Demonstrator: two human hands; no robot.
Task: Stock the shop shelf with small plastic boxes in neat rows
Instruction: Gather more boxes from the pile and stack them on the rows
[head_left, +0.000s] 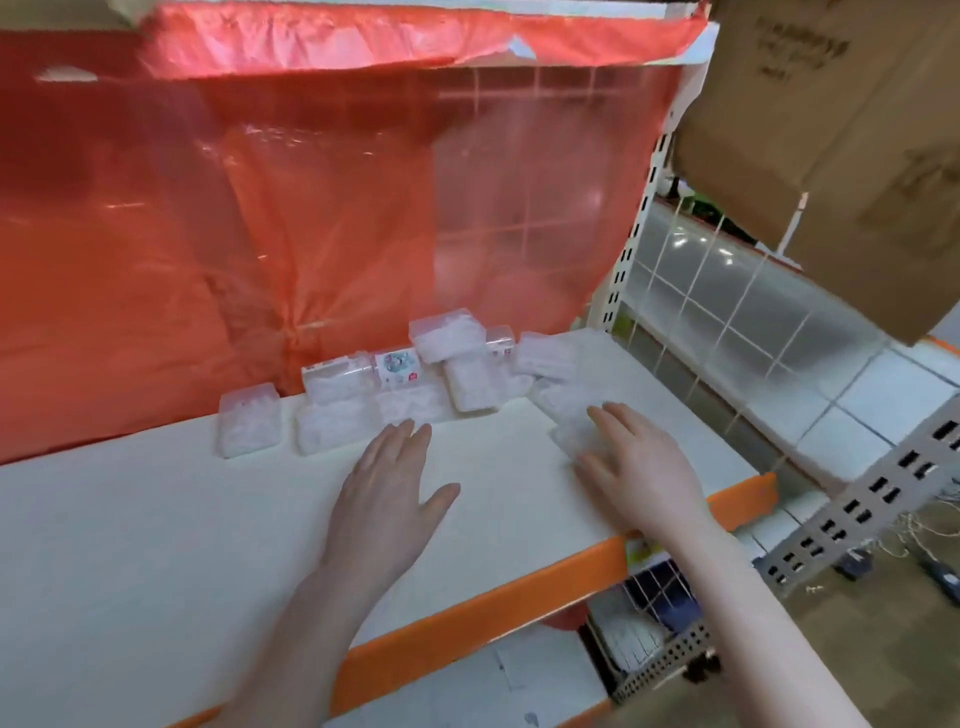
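Several small clear plastic boxes lie along the back of the white shelf, against a red plastic sheet. One box stands apart at the left. A cluster sits in the middle, one with a printed label. More boxes are piled to the right. My left hand lies flat and open on the shelf just in front of the middle boxes. My right hand rests with spread fingers on a flat clear box at the shelf's right side.
The red plastic sheet hangs across the back. An orange strip edges the shelf front. A cardboard carton overhangs at the upper right. A perforated upright and wire grid bound the right; a lower shelf lies below.
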